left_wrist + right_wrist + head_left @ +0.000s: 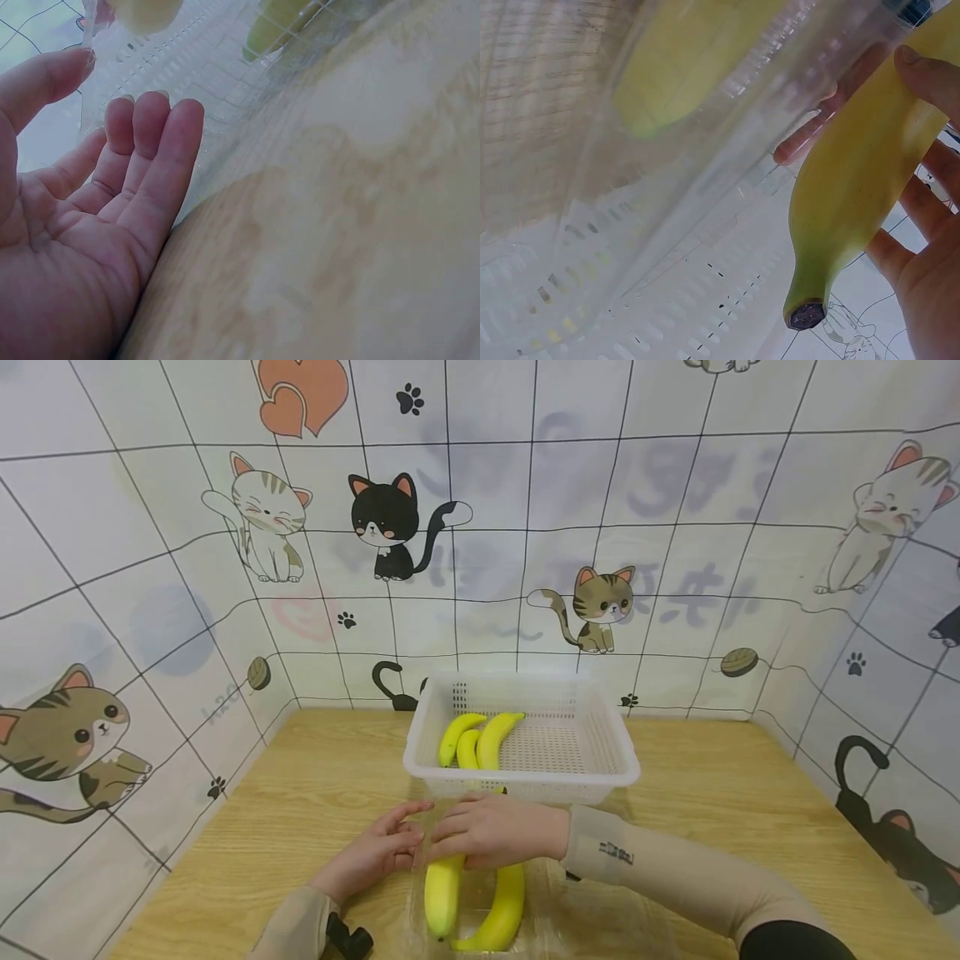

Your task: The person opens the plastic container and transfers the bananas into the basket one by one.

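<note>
Held banana [442, 900] at the clear plastic box [477, 893]

The right hand [498, 828] grips its far part from above, on the box's left side; whether the fruit touches the bottom I cannot tell. A 2nd banana [507, 906] lies to its right. The left hand [375, 856], loosely bent, has its fingertips by the box's left wall. A light grip and a steadied wall should spare the peel. Beyond, a white basket [525, 779] holds 3 bananas [492, 743].
</note>
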`<state>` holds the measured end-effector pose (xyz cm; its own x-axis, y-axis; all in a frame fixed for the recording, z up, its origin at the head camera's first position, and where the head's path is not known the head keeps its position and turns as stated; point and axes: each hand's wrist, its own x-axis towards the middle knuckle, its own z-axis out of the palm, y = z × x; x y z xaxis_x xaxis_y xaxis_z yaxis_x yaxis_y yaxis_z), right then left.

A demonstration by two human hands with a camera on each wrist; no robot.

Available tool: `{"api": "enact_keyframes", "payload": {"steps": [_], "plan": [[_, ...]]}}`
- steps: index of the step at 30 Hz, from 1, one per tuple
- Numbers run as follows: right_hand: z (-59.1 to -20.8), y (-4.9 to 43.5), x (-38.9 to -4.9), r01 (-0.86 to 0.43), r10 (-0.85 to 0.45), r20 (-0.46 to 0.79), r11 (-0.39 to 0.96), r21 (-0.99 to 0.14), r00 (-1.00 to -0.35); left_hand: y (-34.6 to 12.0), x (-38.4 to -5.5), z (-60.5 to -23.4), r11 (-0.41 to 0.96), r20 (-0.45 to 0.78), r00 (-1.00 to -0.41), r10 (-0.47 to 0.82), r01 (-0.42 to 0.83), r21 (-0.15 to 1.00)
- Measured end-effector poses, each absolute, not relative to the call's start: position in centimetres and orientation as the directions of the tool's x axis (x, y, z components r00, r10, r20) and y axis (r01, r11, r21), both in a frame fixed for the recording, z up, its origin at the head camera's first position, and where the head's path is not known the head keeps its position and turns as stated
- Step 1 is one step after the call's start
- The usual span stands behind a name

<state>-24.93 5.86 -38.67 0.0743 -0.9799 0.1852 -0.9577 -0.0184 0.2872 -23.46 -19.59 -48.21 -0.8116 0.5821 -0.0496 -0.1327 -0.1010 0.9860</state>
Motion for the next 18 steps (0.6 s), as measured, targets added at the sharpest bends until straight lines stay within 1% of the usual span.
{"api": "enact_keyframes", "payload": {"steps": [6, 12, 18], "plan": [[-38.59, 5.96, -24.89, -0.954, -0.980, 0.186, -0.012, 0.300, 0.071, -19.52, -23.38, -48.05, -0.093, -0.049, -0.812, 0.582, -0.126, 0.988], [-38.64, 6.11, -24.86, -0.956, -0.975, 0.205, -0.019, 0.291, 0.082, -19.66, -23.48, -48.18, -0.083, -0.056, -0.810, 0.584, -0.128, 0.988], [-38.79, 6.27, -24.97, -0.947, -0.974, 0.209, -0.015, 0.320, 0.086, -19.67, -23.51, -48.22, -0.092, -0.046, -0.804, 0.593, -0.124, 0.988]]}}
